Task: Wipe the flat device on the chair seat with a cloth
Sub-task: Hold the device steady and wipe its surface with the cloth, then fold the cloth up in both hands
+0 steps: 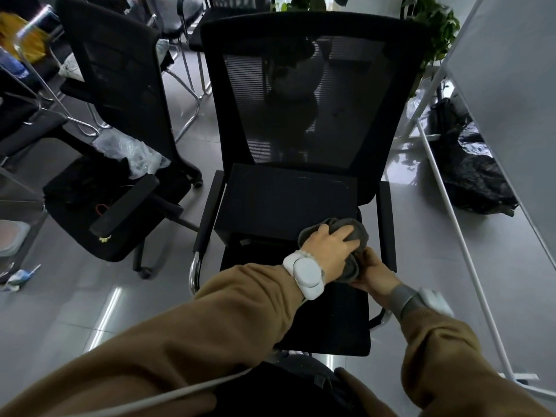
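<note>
No text, label or number can be read — perhaps the dim, wide view hides some.

A black mesh-backed chair [304,94] stood on the grey tiled floor [436,236], its seat [325,320] bearing a flat black device [285,200] with a grey cloth [352,233] at the near right corner.
</note>
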